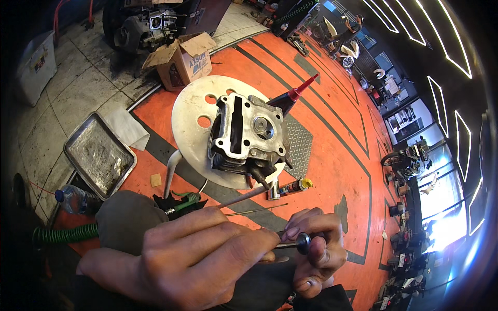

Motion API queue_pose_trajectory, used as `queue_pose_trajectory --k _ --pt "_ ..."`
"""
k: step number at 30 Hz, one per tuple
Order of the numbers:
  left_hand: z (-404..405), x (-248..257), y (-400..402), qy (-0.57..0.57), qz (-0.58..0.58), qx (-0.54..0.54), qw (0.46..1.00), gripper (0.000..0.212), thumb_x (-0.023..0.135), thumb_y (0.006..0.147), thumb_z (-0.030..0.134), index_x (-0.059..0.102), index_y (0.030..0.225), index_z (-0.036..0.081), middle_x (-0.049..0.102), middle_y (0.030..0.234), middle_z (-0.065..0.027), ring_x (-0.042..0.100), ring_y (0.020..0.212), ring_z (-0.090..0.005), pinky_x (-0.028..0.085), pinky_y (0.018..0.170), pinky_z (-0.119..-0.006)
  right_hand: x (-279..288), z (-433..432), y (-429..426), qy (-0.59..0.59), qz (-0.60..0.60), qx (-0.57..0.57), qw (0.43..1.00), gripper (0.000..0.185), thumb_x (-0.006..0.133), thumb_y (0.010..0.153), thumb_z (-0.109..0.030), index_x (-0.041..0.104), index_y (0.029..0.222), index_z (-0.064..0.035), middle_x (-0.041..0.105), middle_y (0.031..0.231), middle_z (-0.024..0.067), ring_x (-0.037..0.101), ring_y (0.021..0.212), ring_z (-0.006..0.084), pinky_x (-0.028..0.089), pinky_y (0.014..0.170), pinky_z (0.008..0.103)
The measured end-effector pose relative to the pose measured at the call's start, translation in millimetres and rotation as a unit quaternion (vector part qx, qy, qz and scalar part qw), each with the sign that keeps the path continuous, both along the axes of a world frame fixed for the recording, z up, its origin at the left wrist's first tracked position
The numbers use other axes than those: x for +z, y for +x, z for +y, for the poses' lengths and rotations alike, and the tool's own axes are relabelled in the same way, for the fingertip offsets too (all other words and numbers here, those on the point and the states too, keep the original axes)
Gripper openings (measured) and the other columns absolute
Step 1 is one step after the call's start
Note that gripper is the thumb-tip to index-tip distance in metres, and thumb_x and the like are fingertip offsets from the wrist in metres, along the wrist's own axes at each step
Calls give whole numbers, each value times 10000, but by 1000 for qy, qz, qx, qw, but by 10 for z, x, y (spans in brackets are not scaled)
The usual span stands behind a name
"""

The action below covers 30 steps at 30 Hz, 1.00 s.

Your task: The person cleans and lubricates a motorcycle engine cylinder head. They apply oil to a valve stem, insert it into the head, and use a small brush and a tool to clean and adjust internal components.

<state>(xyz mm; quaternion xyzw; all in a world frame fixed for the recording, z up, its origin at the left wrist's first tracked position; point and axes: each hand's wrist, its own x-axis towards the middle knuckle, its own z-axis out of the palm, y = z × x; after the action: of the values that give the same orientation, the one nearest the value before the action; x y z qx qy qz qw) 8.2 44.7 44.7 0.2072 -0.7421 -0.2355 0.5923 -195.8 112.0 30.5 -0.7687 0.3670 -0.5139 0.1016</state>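
Observation:
My left hand (pixel 202 252) pinches the stem of a metal engine valve (pixel 303 243) low in front of me. The fingers of my right hand (pixel 317 252) curl around the valve's round head, thumb below it. Part of the stem is hidden behind my fingers. Beyond my hands, a motorcycle cylinder head (pixel 253 134) rests on a round white metal stool (pixel 190 155). Its machined face is turned up, showing the combustion chamber and a long slot. A dark tube with a red nozzle (pixel 297 91) lies behind the cylinder head.
On the orange floor (pixel 350 186) are a spray can with a yellow top (pixel 297 186), a green air blow gun (pixel 188 200) and a thin rod (pixel 256 210). Left are a metal tray (pixel 99 155), a plastic bottle (pixel 76 199) and a green coiled hose (pixel 64 234). A cardboard box (pixel 183 60) stands behind.

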Motion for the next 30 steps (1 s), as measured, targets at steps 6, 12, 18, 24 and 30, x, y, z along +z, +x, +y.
queue_pose_trajectory --k 6,12,18,24,30 --pt "41 27 -2 72 13 -7 997 142 821 729 101 729 802 22 689 629 -64 625 486 -171 473 489 -269 63 -64 -79 -51 63 -18 997 443 653 930 -480 678 1259 -185 550 1026 135 588 812 244 498 664 356" --pt "13 -10 30 76 21 -15 997 174 813 784 173 726 796 23 682 626 -63 611 485 -171 445 472 -282 66 -48 -84 -38 -16 -32 999 420 791 839 -395 752 1173 -144 592 1049 142 609 841 241 475 676 346" --pt "33 16 42 94 0 -27 995 201 790 838 206 723 790 22 682 642 -61 599 489 -175 436 474 -286 23 -83 -27 -43 -13 3 999 460 806 828 -369 723 1228 -159 589 1082 153 619 857 248 484 691 356" --pt "36 69 71 98 -4 -29 995 159 790 835 156 722 812 14 685 655 -61 601 497 -182 440 484 -292 34 -80 -94 -60 -14 10 998 429 777 845 -395 753 1179 -127 585 1090 163 606 871 249 477 688 350" --pt "-44 -49 54 58 -7 -65 996 98 794 779 62 716 817 16 673 647 -66 600 497 -189 442 504 -296 97 -14 -31 71 -54 -5 996 521 585 948 -615 647 1256 -199 491 1032 108 550 837 242 508 668 349"
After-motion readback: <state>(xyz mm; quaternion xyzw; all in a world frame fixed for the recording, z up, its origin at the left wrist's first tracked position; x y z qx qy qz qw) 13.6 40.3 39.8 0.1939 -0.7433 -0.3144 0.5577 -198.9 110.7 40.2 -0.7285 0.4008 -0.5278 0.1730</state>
